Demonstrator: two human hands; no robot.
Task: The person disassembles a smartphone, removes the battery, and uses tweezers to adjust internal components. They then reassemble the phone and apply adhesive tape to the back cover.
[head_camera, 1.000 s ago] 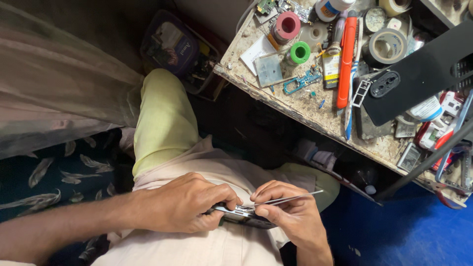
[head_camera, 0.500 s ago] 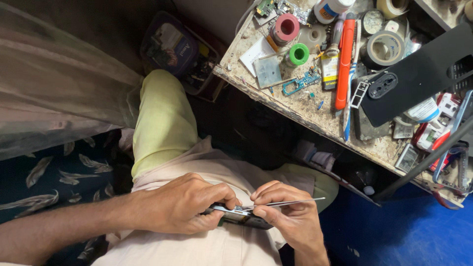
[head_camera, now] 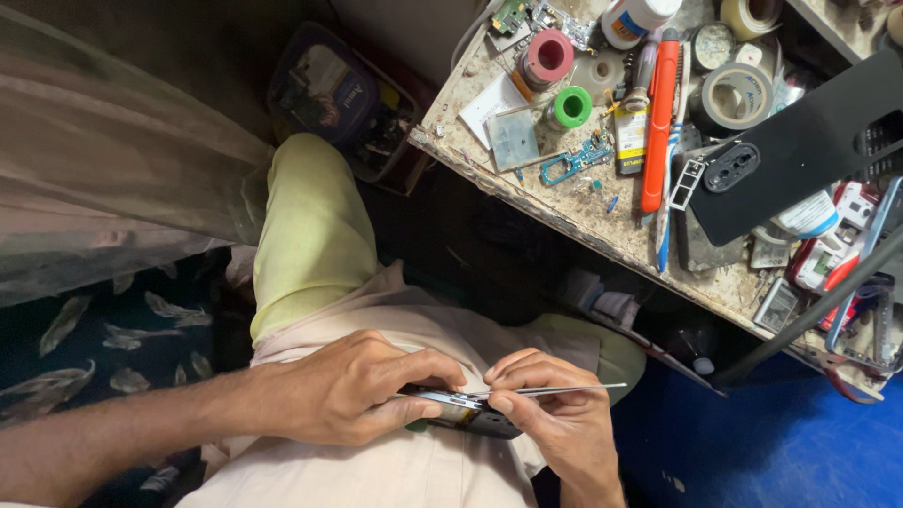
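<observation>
While the left hand [head_camera: 353, 390] clamps an opened phone [head_camera: 461, 414] over the lap, the right hand [head_camera: 555, 419] pinches thin metal tweezers [head_camera: 555, 388] (points at its edge). Light, stiff, probably fragile inside; best held by its edges.

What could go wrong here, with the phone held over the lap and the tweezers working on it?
The left hand holds the opened phone above the lap, not on the workbench, so a loosened small part could drop onto the clothing or the blue floor and be lost. The right hand pinches thin metal tweezers flat against the phone; a slip could scratch the parts inside or jab the left fingers beside the tips.
</observation>
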